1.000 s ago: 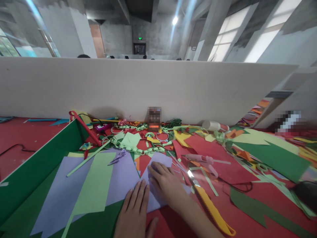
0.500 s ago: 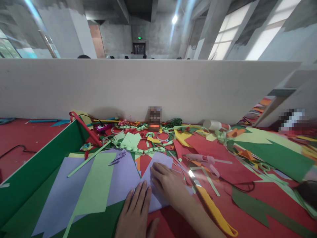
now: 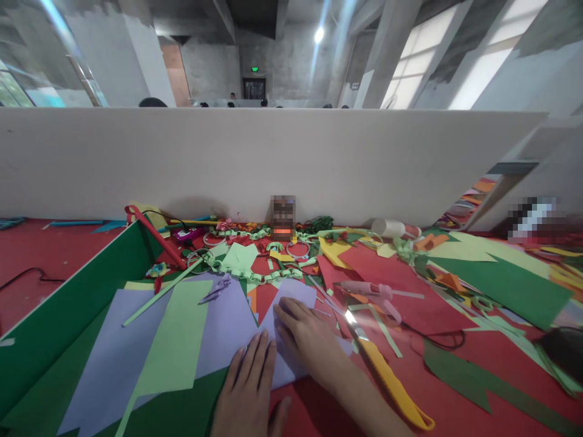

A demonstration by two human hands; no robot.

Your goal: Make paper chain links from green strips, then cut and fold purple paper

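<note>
Red tabletop (image 3: pixel 455 376), cluttered with cut paper. White partition (image 3: pixel 255 158) stands along its back edge. Beyond it, a grey concrete room: one lit ceiling lamp (image 3: pixel 319 34), one green sign (image 3: pixel 255 69) above a dark door (image 3: pixel 254 89). Green board (image 3: pixel 68 303) stands on edge to my left, with dark green paper (image 3: pixel 182 416) lying flat beside it.

Counts: my two hands. One utility knife (image 3: pixel 392 382), yellow handle, metal blade out. One pink glue gun (image 3: pixel 368 290), on its side on red paper (image 3: pixel 410 285). One white cylinder (image 3: pixel 387 229), lying near the partition. One red tube (image 3: pixel 166 243), leaning at the green board's far end. One light green stick (image 3: pixel 159 295). One light green piece (image 3: pixel 180 340), purple paper (image 3: pixel 113 340) showing on both sides of it; one sheet or two, can't tell. Paper chain (image 3: pixel 268 278) links: too many and too small to count.

Grip: my left hand (image 3: pixel 248 385) is flat, fingers straight and close together, nothing pinched. My right hand (image 3: pixel 306 340) is palm down, fingers extended and slightly bent, closed on nothing. The purple sheet (image 3: pixel 283 367) lies under my right hand, its far end poking out past the fingertips, its near part showing between my hands. Left fingers rest along its left edge. Knife lies just right of my right forearm, glue gun farther off past the blade.
</note>
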